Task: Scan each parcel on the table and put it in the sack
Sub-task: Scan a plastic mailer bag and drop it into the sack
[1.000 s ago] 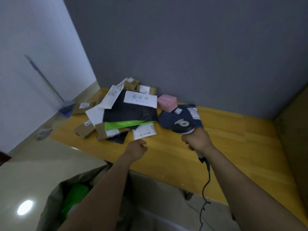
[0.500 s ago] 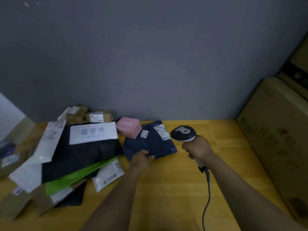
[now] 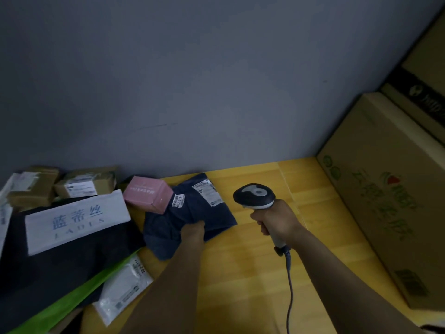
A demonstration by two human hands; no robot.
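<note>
I read 蓝蒂丝 on the black bag's (image 3: 60,261) white label (image 3: 77,221); the navy bag's (image 3: 216,220) sticker (image 3: 178,201) ends 3102; the black box (image 3: 423,97) says http.

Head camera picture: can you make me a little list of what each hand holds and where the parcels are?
Left hand: pinches the near edge of the dark blue mailer bag
Right hand: holds the barcode scanner, right of the bag
Pink box: at the bag's far-left corner
Other parcels: piled left on the table, black bag among them
Sack: not in view
</note>
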